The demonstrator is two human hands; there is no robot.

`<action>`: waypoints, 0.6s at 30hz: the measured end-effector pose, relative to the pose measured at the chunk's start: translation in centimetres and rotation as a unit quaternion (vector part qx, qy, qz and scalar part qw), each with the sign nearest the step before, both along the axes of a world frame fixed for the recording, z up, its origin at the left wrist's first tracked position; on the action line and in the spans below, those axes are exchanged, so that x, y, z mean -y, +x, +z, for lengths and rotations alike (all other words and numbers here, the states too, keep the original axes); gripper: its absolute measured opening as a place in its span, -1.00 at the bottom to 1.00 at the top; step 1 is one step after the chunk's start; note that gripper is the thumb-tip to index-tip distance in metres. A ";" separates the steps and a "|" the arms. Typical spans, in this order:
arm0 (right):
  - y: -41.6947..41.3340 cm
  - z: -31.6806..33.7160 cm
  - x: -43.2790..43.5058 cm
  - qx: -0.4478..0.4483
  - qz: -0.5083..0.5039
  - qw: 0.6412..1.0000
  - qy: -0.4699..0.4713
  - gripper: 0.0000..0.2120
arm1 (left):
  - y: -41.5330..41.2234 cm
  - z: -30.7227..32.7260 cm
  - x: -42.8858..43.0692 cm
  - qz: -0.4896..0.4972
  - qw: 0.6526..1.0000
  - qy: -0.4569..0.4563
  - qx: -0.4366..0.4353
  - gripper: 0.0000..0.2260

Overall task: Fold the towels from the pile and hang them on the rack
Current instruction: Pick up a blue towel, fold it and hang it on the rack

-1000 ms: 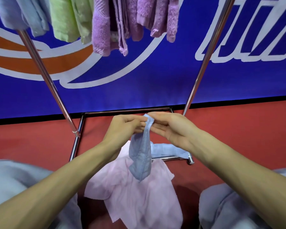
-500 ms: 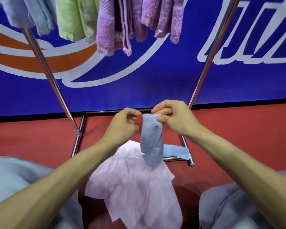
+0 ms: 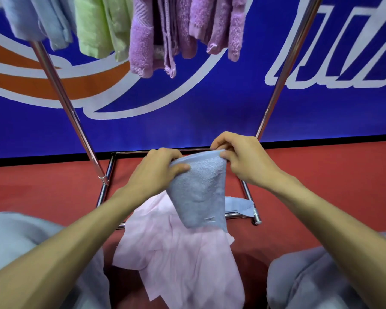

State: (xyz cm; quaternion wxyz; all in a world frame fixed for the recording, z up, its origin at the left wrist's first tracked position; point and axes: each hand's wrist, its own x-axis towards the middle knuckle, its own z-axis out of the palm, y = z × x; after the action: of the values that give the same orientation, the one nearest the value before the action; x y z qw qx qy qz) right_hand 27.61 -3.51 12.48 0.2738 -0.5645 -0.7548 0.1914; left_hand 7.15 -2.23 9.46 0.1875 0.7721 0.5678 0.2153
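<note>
While the left hand (image 3: 157, 173) is pinching one upper corner of the light blue towel (image 3: 198, 192) and the right hand (image 3: 243, 162) is pinching the other, the towel is hanging between them, above a pink towel (image 3: 178, 259) lying on the red floor (image 3: 332, 186). Beyond, a chrome rack (image 3: 64, 103) is carrying purple towels (image 3: 143, 41) and green towels (image 3: 94, 25).

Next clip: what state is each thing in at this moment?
Blue towel: held up, hanging from both hands.
Left hand: grips its left end.
Right hand: pinches its right end.
Pink towel: crumpled on the floor.
Hung towels: draped over the rack.
</note>
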 end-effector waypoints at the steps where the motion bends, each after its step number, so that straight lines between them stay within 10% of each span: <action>1: 0.1 0.0 0.0 0.021 0.009 1.000 0.015 -0.77 | -0.1 0.2 0.1 0.003 1.000 0.025 -0.010 -0.79; 6: 0.3 0.2 -0.3 0.071 0.017 0.991 0.108 -0.80 | -0.3 1.2 0.6 -0.015 0.988 0.150 -0.030 -0.79; 18: 0.0 0.1 -0.2 0.039 -0.025 0.998 0.030 -0.87 | 0.0 0.4 0.2 0.008 0.992 0.126 -0.002 -0.69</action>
State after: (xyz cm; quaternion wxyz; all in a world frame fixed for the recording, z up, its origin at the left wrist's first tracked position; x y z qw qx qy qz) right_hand 27.64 -3.31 12.61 0.2659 -0.5815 -0.7560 0.1399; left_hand 7.11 -2.41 9.85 0.0858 0.7854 0.5426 0.2854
